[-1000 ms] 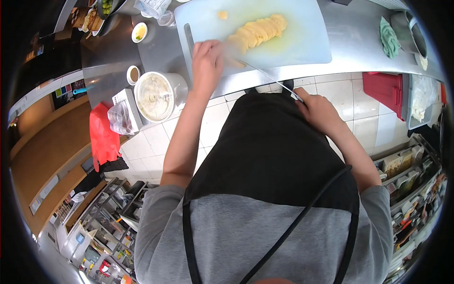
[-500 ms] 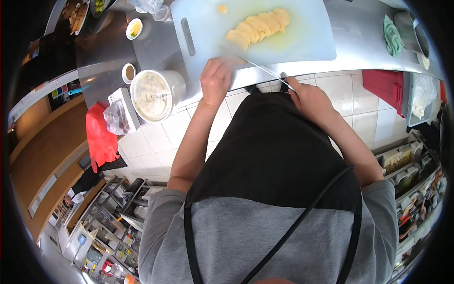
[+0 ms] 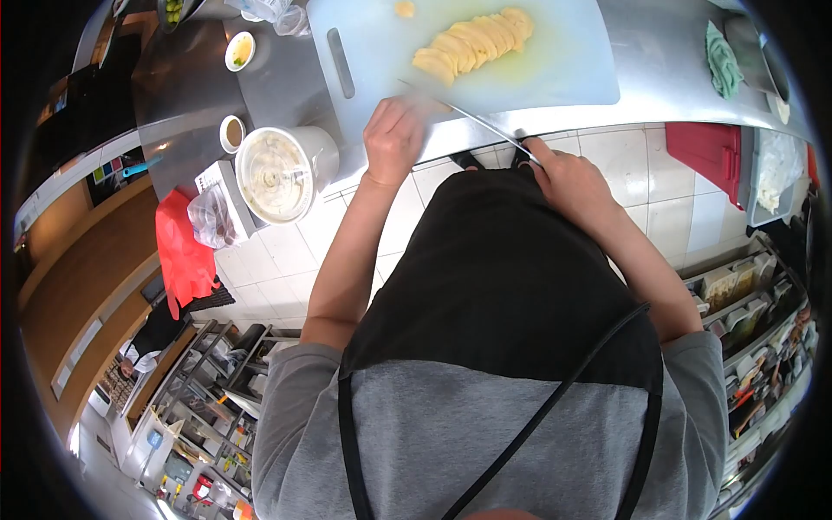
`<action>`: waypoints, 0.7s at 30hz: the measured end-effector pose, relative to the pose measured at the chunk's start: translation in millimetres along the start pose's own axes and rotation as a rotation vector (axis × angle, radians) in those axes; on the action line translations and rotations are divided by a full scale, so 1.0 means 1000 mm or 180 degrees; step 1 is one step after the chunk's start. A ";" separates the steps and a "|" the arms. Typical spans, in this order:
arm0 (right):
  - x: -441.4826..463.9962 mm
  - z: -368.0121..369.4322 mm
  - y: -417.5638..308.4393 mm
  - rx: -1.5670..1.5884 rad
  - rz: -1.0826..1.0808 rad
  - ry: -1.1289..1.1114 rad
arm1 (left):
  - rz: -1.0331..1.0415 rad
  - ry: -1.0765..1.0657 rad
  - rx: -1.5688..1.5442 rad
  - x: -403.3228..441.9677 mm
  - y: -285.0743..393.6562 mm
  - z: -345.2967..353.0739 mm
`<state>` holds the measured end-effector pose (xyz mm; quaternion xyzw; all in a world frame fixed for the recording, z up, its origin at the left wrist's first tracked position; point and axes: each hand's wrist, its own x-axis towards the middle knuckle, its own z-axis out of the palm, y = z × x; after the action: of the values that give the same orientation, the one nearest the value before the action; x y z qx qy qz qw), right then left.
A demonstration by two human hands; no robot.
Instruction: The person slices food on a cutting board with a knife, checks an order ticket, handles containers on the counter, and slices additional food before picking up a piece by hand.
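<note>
My right hand (image 3: 572, 178) is closed round the handle of a knife (image 3: 485, 124), whose blade points up and left over the front edge of the pale cutting board (image 3: 563, 82). Near the blade's tip, my left hand (image 3: 394, 139) has its fingers curled; its fingertips are blurred, and what they hold, if anything, cannot be made out. Overlapping yellow slices (image 3: 472, 45) lie in a slanting row on the board, above both hands. One small yellow piece (image 3: 405, 9) lies apart at the board's top left.
Left of the board stand a white tub (image 3: 276, 176) and two small cups (image 3: 240, 51). A red bag (image 3: 182, 251) hangs at the counter's left. At the right are a green cloth (image 3: 722, 61), a metal pot (image 3: 754, 52) and a red bin (image 3: 706, 156). A person (image 3: 152, 342) is at the far left.
Compared with a second ago, my left hand is lower and further right, off the board's left part. My right hand has shifted slightly up and left with the knife. The slices stay in their row.
</note>
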<state>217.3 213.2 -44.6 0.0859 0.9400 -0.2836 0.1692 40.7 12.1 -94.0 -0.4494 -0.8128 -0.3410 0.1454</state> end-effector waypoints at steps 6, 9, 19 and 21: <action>-0.001 0.003 0.001 -0.0021 -0.0034 0.0035 | 0.0046 0.0053 -0.0038 -0.002 -0.002 0.002; -0.001 0.002 0.001 -0.0042 -0.0076 0.0060 | 0.0037 0.0097 -0.0046 -0.002 -0.001 0.003; -0.018 -0.008 -0.010 -0.0001 -0.0038 0.0212 | -0.0018 0.0240 -0.0051 -0.006 -0.001 0.007; -0.021 -0.011 -0.011 0.0004 -0.0024 0.0188 | -0.0016 0.0246 -0.0044 -0.006 0.000 0.007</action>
<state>230.6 209.3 -22.8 0.0909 0.9447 -0.2821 0.1402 44.0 13.0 -102.3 -0.4348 -0.8053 -0.3641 0.1726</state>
